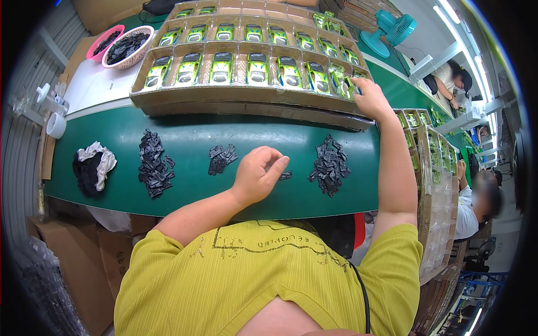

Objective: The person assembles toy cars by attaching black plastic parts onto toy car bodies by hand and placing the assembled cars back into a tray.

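1. Toy cars (222,68): green, in the compartments of a cardboard tray (252,99) along the worktop's (196,134) far edge. Eight count in the second row from the front and at least seven in the front row; rows behind are partly cut off.
2. Right hand (372,99): at the tray's front right corner, fingertips at the rightmost front-row cars. Whether they are clamped on one cannot be told.
3. Left hand (259,175): above the worktop's near edge, about midway along, fingers curled and thumb close to them. Whether anything is gripped cannot be told.
4. Dark plastic pieces: three piles, one toward the left end (154,165), one small in the middle (222,159), one toward the right end (329,166). One loose piece (286,175) lies just beside the left hand.
5. Cloth bundle (95,167): one, black and white, near the worktop's left end.
6. Containers of dark parts: two, one pink bowl (105,43) and one pale basket (128,48), beyond the far left corner.
7. Writing: printed lettering on the yellow-green shirt (269,280); not transcribed.
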`<action>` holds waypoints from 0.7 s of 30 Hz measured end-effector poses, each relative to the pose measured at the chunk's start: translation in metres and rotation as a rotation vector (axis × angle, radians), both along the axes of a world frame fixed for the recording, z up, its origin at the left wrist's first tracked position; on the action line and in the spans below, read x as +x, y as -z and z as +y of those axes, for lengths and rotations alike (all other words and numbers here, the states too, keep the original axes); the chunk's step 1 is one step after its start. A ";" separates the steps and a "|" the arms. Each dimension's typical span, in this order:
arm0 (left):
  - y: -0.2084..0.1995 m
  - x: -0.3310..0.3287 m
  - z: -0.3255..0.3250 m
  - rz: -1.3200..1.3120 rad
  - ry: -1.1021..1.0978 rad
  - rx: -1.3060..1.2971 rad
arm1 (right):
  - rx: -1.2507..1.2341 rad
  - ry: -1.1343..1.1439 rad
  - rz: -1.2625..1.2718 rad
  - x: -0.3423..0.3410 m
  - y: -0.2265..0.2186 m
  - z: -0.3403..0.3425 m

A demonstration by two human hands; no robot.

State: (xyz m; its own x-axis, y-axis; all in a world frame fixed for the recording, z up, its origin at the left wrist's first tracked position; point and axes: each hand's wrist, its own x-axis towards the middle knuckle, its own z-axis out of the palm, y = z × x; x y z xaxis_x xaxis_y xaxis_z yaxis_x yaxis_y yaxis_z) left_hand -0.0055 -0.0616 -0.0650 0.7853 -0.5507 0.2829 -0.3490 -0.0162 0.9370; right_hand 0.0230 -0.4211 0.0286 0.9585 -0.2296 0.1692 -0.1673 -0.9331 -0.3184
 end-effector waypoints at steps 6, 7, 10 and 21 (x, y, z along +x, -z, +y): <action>-0.001 -0.006 0.000 -0.104 0.087 0.040 | -0.072 0.205 0.121 0.037 -0.029 0.087; -0.002 -0.005 0.000 -0.119 0.086 0.043 | -0.179 0.236 0.206 0.044 -0.027 0.100; -0.002 -0.004 0.001 -0.118 0.057 0.056 | -0.270 0.280 0.305 0.062 -0.023 0.111; 0.018 0.025 -0.009 0.143 -0.160 -0.162 | 0.970 0.162 -0.152 0.044 -0.009 0.004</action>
State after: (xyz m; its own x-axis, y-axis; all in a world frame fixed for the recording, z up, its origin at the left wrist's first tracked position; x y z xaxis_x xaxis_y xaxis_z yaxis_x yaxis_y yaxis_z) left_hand 0.0195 -0.0708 -0.0833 0.8970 -0.3730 0.2372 -0.2180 0.0935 0.9714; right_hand 0.0666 -0.4172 0.0373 0.8869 -0.4599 -0.0431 -0.1642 -0.2267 -0.9600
